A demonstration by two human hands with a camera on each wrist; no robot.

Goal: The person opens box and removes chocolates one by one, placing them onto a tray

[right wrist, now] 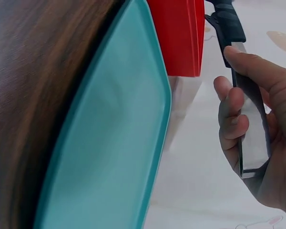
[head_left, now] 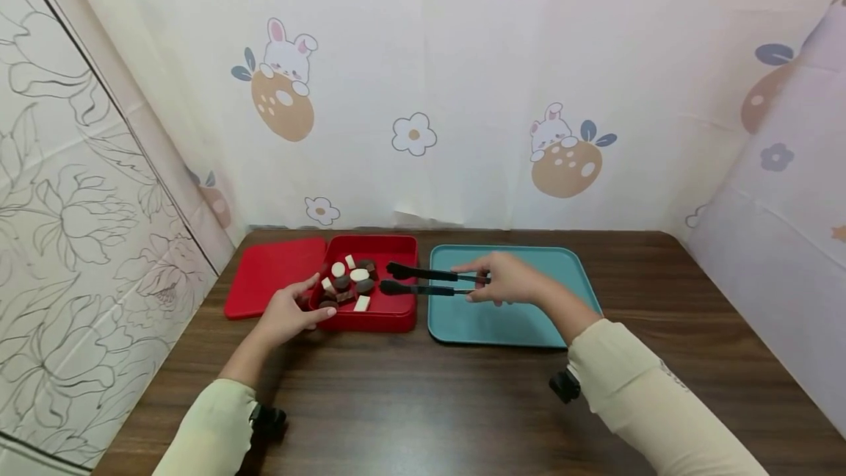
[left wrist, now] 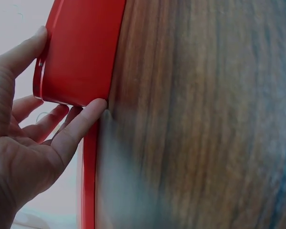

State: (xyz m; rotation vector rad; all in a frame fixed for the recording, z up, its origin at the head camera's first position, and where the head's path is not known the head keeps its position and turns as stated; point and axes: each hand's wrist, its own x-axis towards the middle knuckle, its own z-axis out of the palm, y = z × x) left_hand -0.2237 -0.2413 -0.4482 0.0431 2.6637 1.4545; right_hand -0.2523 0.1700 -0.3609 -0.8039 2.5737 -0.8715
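**Tongs poised over the red box**

Sleeved forearms frame a wooden table [head_left: 423,402]. Right hand [head_left: 509,281] grips black tongs [head_left: 423,281], long axis pointing left, tips apart above the red box [head_left: 396,318] of chocolates [head_left: 346,281]; the teal tray [head_left: 502,329] lies under that hand. Left hand [head_left: 291,311] clasps the box's near-left corner beside the lid [head_left: 271,278]. Only the left wrist view shows fingers [left wrist: 81,124] curled on the wall.

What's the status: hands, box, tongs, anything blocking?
Left hand grips the red box at its near-left corner. Right hand holds black tongs, tips apart over the box, empty. Pieces in box; teal tray bare. Nothing blocking.
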